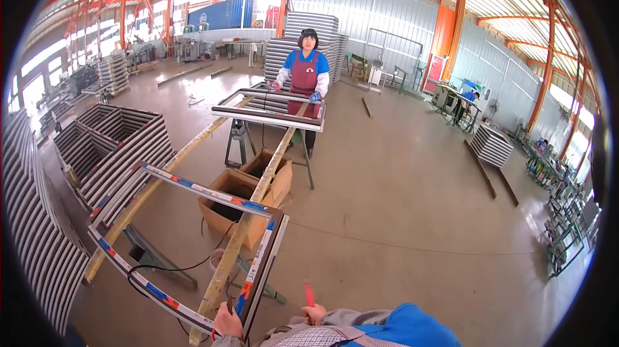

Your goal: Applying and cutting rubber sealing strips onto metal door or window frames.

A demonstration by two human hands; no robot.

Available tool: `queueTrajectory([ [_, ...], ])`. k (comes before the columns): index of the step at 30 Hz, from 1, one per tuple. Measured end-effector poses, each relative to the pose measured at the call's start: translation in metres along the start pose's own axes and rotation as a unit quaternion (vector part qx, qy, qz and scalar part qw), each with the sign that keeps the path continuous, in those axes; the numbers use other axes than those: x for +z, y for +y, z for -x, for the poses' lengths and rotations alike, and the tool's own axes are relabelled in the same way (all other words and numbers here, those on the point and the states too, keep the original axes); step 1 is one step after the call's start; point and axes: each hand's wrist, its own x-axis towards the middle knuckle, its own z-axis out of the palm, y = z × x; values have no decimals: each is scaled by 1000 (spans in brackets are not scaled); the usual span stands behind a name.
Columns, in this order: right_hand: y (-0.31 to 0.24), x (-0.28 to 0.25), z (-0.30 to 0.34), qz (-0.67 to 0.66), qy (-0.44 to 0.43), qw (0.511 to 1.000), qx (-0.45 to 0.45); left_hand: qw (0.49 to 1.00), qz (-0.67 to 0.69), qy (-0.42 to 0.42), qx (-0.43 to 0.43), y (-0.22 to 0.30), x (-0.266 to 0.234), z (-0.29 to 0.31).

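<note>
A grey metal window frame (pixel 193 187) with blue, red and white protective tape lies tilted across two long wooden rails (pixel 248 218). My left hand (pixel 227 324) grips the frame's near corner at the bottom edge of the view. My right hand (pixel 314 313) is just right of that corner, off the frame, and holds a thin red object (pixel 309 294) pointing upward. At the far end of the rails a co-worker (pixel 305 70) in a blue top and dark red apron holds a second grey frame (pixel 271 115) with both hands.
Open cardboard boxes (pixel 242 189) sit under the rails beside metal trestles (pixel 240 137). A black cable (pixel 164 269) loops on the concrete floor. Stacks of grey frames stand at the left (pixel 109 147), behind the co-worker (pixel 309 31) and at the right (pixel 491 144). Workbenches line the right wall.
</note>
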Motion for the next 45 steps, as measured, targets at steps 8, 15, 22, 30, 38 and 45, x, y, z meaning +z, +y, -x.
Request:
queueTrajectory([
  [8, 48, -33, -31, 629, -137, 745, -174, 1000, -4, -7, -5, -9, -4, 8],
  [15, 95, -33, -64, 592, -166, 770, -172, 999, 13, -44, 20, -9, -23, 13],
  [22, 142, -39, -65, 541, -177, 807, -158, 998, 3, -49, 31, -14, -15, 11],
  [30, 187, -85, -64, 490, -163, 845, -136, 999, 7, -16, 45, -10, -9, 10],
  [38, 65, -137, 42, 202, 35, 978, 30, 999, -34, -8, 36, -10, -10, 12],
  [45, 56, -143, 91, -14, 70, 996, 53, 996, 40, 82, 22, 18, -41, 73],
])
